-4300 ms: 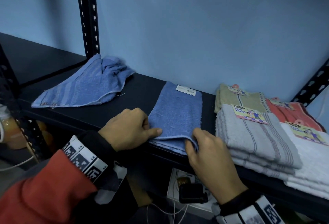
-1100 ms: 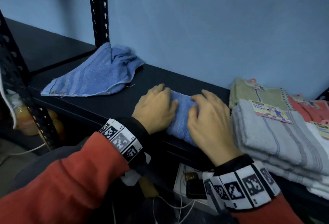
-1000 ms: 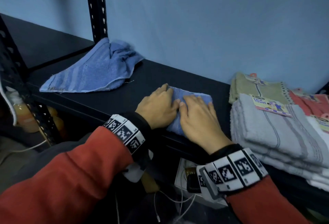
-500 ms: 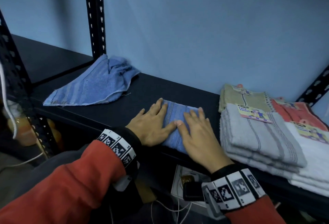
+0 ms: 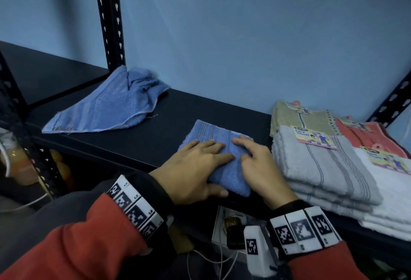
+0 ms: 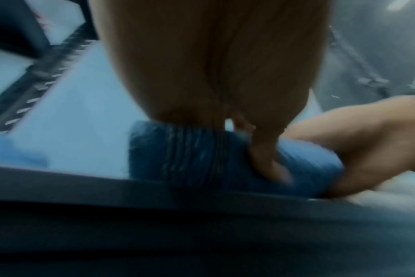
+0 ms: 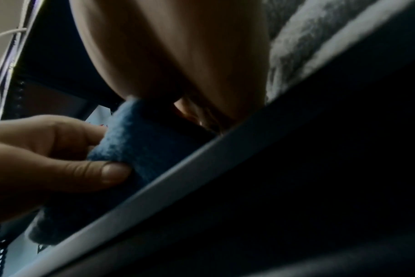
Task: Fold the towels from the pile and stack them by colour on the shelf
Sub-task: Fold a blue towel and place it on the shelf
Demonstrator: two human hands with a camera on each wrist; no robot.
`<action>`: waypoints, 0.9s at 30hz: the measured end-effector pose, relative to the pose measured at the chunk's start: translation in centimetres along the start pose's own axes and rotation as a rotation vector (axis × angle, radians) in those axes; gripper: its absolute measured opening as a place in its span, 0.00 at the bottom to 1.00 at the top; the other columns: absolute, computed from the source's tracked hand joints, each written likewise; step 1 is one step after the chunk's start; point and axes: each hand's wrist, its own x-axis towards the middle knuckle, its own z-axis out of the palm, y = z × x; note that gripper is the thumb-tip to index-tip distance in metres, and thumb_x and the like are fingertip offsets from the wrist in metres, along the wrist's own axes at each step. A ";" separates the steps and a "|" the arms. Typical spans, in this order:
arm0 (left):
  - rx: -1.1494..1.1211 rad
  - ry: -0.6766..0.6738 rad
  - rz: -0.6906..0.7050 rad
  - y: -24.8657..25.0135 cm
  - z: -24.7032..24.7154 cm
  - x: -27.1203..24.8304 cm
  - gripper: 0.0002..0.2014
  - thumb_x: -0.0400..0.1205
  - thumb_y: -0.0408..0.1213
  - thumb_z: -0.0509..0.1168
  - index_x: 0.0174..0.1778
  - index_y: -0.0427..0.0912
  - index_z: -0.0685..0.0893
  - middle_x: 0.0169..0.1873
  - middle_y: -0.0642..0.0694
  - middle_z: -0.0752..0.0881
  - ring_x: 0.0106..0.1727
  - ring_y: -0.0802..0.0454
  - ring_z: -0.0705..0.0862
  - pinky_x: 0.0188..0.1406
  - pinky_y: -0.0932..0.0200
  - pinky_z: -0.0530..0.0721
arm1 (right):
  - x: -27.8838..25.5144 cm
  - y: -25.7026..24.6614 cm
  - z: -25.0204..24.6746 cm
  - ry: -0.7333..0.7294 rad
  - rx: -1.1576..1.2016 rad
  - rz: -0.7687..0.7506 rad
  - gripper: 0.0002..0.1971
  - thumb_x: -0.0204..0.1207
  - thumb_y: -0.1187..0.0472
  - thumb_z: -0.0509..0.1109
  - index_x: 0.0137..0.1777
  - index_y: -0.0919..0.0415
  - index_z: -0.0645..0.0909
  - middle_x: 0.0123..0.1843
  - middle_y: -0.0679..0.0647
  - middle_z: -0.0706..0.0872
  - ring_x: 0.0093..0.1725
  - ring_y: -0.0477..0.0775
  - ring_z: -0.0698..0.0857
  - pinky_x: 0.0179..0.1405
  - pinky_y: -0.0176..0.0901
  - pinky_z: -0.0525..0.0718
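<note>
A folded blue towel (image 5: 219, 152) lies at the front edge of the black shelf (image 5: 155, 137), just left of the folded stacks. My left hand (image 5: 195, 168) lies on its left half, fingers straight on top. The left thumb (image 7: 102, 172) hooks round the towel's front fold (image 7: 142, 150), so it is pinched there. My right hand (image 5: 258, 164) rests on the right half, fingers laid on the cloth and holding nothing. Further left, an unfolded blue towel (image 5: 106, 110) lies crumpled against the post.
Right of my hands are folded stacks: grey (image 5: 322, 168), beige (image 5: 295, 121) behind it, red (image 5: 367, 132) and white (image 5: 395, 186). A black perforated post (image 5: 109, 17) stands at the back left. Bare shelf lies between the two blue towels. Cables and a box (image 5: 222, 224) sit below.
The long blue towel has been folded over into a short packet. Since half a second ago my left thumb has dropped round its front edge and my right fingers have drawn in.
</note>
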 end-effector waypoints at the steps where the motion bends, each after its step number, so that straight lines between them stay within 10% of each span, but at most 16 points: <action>1: -0.032 0.051 0.001 -0.3 -0.1 0.1 0.33 0.81 0.61 0.68 0.83 0.60 0.70 0.83 0.54 0.69 0.85 0.53 0.64 0.84 0.47 0.63 | 0.0 -0.1 0.0 -0.001 -0.005 -0.004 0.22 0.81 0.72 0.58 0.70 0.61 0.84 0.78 0.53 0.78 0.80 0.51 0.74 0.83 0.48 0.68; 5: -0.307 0.338 -0.056 -1.8 -1.6 -0.4 0.12 0.82 0.46 0.62 0.60 0.55 0.83 0.51 0.56 0.89 0.54 0.52 0.87 0.54 0.44 0.85 | -0.8 -2.1 -1.4 -0.148 0.162 0.013 0.23 0.88 0.41 0.58 0.64 0.54 0.89 0.63 0.45 0.90 0.66 0.40 0.85 0.72 0.45 0.79; 8: -0.608 0.528 -0.098 -2.6 -3.3 -0.9 0.10 0.84 0.44 0.64 0.55 0.44 0.85 0.47 0.47 0.90 0.52 0.49 0.89 0.54 0.38 0.85 | -1.6 -4.1 -3.4 -0.299 0.270 -0.115 0.33 0.79 0.26 0.58 0.66 0.50 0.86 0.61 0.41 0.91 0.65 0.37 0.85 0.69 0.43 0.77; 13: -1.299 0.584 -0.100 -1.3 -6.0 -2.7 0.15 0.87 0.41 0.64 0.63 0.34 0.85 0.57 0.39 0.92 0.61 0.41 0.90 0.65 0.41 0.86 | -2.5 -5.8 -6.8 -0.117 0.163 -0.314 0.06 0.73 0.61 0.81 0.48 0.53 0.88 0.39 0.48 0.92 0.38 0.46 0.90 0.41 0.37 0.85; 20: -0.507 0.817 0.025 0.6 -6.8 -3.3 0.21 0.77 0.52 0.80 0.61 0.47 0.87 0.52 0.54 0.91 0.55 0.56 0.90 0.58 0.51 0.87 | -3.2 -7.6 -7.7 -0.111 0.308 -0.387 0.09 0.72 0.66 0.81 0.50 0.64 0.87 0.41 0.59 0.92 0.41 0.49 0.89 0.44 0.53 0.89; 25: -0.813 0.895 -0.066 -1.0 -5.6 -2.6 0.14 0.77 0.40 0.79 0.55 0.38 0.91 0.48 0.51 0.94 0.51 0.59 0.92 0.57 0.59 0.89 | -3.1 -7.1 -8.4 -0.345 0.193 -0.211 0.16 0.70 0.60 0.81 0.57 0.59 0.86 0.51 0.51 0.94 0.50 0.49 0.92 0.52 0.46 0.90; 27: -0.919 0.859 -0.147 -2.2 -5.0 -2.4 0.12 0.77 0.39 0.78 0.54 0.40 0.91 0.46 0.53 0.94 0.48 0.60 0.92 0.53 0.61 0.89 | -3.2 -5.9 -7.8 -0.516 0.168 -0.049 0.13 0.74 0.63 0.79 0.57 0.62 0.85 0.46 0.55 0.94 0.43 0.62 0.93 0.40 0.56 0.92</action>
